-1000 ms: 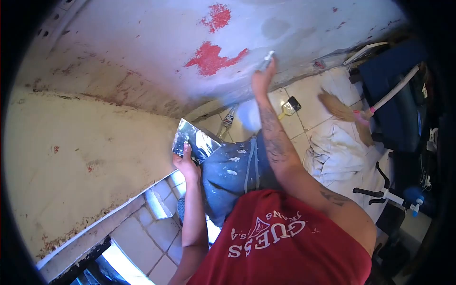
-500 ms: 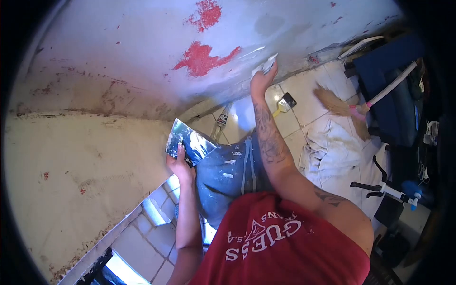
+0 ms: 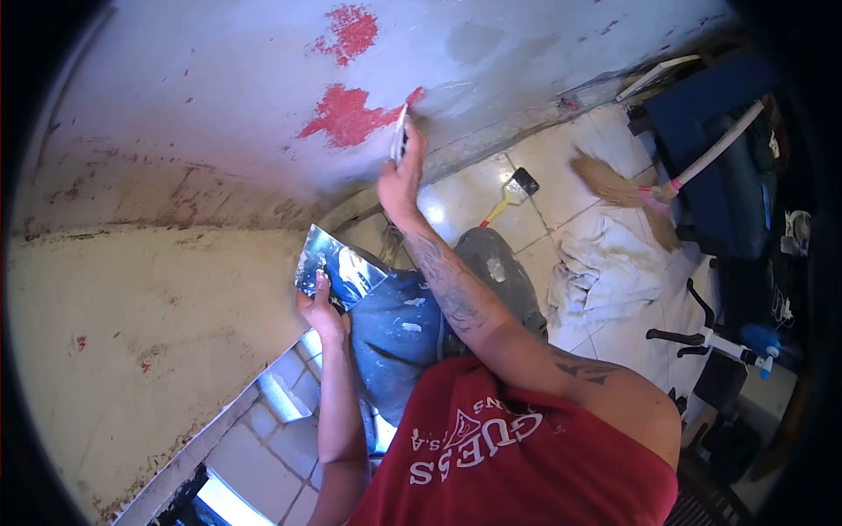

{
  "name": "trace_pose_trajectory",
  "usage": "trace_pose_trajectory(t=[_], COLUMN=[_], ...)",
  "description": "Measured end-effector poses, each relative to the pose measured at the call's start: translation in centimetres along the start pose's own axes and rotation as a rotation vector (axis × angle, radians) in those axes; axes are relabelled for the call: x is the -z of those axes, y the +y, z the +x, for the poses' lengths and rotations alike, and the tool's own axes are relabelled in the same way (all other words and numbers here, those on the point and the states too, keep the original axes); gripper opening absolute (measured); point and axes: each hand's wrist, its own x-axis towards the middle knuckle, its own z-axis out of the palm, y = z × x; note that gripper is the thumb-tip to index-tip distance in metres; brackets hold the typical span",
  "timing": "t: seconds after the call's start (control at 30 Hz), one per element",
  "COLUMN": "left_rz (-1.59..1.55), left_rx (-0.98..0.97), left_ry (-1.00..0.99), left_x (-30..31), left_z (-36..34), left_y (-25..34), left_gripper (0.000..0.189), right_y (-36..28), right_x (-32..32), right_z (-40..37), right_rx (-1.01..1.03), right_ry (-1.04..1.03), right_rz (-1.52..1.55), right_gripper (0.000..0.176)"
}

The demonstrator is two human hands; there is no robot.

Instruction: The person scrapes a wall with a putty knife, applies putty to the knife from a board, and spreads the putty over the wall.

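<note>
My left hand (image 3: 323, 309) grips a shiny metal plate (image 3: 344, 270) smeared with white paste, held above my left thigh. Its thumb lies on top of the plate. Farther up, my right hand (image 3: 403, 171) is closed around a thin white-smeared scraper (image 3: 400, 136), whose edge meets the wall (image 3: 237, 88) at the right end of a red patch (image 3: 351, 118). A second red patch (image 3: 349, 35) shows higher on the wall, and a damp grey spot (image 3: 474, 42) lies to its right.
A brush with a yellow handle (image 3: 498, 209) lies on the tiled floor (image 3: 452, 206). To the right are a straw broom (image 3: 610, 182), a crumpled white cloth (image 3: 605, 272) and a white stand with black arms (image 3: 715, 348). A low yellowish wall (image 3: 175, 324) stands at left.
My right hand has moved left along the wall with the scraper, from bare wall to the red patch. A knee now shows beside my right forearm. My left hand has hardly moved.
</note>
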Motion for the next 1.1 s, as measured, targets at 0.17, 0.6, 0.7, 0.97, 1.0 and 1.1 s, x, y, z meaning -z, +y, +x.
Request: trace_pose_trajectory(t=[0.17, 0.6, 0.7, 0.97, 1.0, 1.1], left_rz=[-0.005, 0.043, 0.041, -0.044, -0.019, -0.036], left_rx=[0.004, 0.034, 0.027, 0.026, 0.033, 0.014], left_ry=[0.038, 0.007, 0.033, 0.005, 0.006, -0.013], left_x=[-0.2, -1.1, -0.8, -0.4, -0.4, -0.3], left_z=[-0.1, -0.3, -0.2, 0.1, 0.1, 0.2], left_y=[0.1, 1.0, 0.8, 0.2, 0.3, 0.3], left_gripper=[0.019, 0.023, 0.023, 0.016, 0.016, 0.017], right_y=[3.6, -1.6, -0.1, 8.6, 8.0, 4.1], right_x=[4.3, -2.3, -1.1, 5.8, 5.4, 2.8], right_z=[3.9, -0.8, -1.9, 8.7, 8.9, 7.8], right_rx=[-0.091, -0.064, -0.036, -0.096, -0.107, -0.164], right_ry=[0.302, 0.060, 0.068, 0.302, 0.317, 0.333], right_rz=[-0.156, -0.219, -0.067, 0.029, -0.029, -0.147], right_gripper=[0.068, 0.065, 0.071, 0.064, 0.064, 0.064])
